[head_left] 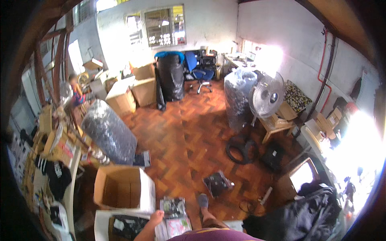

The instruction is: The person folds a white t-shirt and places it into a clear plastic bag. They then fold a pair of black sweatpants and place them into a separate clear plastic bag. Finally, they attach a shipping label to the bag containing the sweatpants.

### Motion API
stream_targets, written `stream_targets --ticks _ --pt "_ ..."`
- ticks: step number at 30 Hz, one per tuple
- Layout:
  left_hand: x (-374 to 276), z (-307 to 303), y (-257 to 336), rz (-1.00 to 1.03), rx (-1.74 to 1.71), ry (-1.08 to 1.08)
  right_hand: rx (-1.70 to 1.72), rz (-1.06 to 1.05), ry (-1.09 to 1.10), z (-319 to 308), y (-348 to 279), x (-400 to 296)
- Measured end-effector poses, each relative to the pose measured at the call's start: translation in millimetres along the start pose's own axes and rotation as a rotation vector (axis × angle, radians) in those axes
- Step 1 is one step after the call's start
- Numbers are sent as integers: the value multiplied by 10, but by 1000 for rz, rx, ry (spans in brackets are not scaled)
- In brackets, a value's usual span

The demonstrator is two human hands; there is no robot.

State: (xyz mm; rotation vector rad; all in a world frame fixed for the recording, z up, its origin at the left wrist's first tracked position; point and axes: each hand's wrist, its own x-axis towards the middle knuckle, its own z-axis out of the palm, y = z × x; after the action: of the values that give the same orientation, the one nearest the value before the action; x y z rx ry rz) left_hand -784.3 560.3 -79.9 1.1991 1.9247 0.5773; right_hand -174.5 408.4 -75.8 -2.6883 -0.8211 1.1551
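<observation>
My left hand (156,217) is at the bottom, over the edge of several clear plastic packets. Its fingers look curled, but I cannot tell whether they grip anything. Under and beside it lie a packet with a dark item (173,208) and a packet with a pink and white print (178,226). To the left, a white-edged carton (101,224) holds black items in plastic (129,226). Just beyond it stands an open cardboard box (101,186), its visible inside bare. My right hand is out of view.
A plastic-wrapped black packet (217,183) lies on the parquet floor near my foot. Ahead stand a pedestal fan (267,95), wrapped bundles (110,131) and a blue office chair (202,73). Black fabric (310,211) is heaped at right. A person (77,90) sits far left.
</observation>
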Motion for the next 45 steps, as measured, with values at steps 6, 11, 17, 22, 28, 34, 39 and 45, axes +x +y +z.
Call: stream_targets --ticks 6,11,17,22,28,34,39,45 --pt "1184 -177 173 -271 265 -251 -205 -198 -272 241 -2167 863" --pt "2365 -382 1064 -316 64 -246 -706 -1082 -85 252 -3949 2939" --pt "3652 -620 1472 -400 -27 -197 -220 -670 -62 -236 -7058 2843" --pt "5244 -836 1792 -408 -11 -254 -125 -747 -89 235 -8107 3242" --pt "7358 -1689 2364 -337 119 -273 -240 -358 -232 347 -8581 3194" --pt "9659 -2463 3323 -5 235 -115 -73 -121 -214 328 -9430 3413" --pt "11058 -2132 4221 146 185 64 -39 5 -228 421 -10392 4075" --pt "12023 -1701 4942 -175 213 -356 -230 -175 -282 122 -12086 5376"
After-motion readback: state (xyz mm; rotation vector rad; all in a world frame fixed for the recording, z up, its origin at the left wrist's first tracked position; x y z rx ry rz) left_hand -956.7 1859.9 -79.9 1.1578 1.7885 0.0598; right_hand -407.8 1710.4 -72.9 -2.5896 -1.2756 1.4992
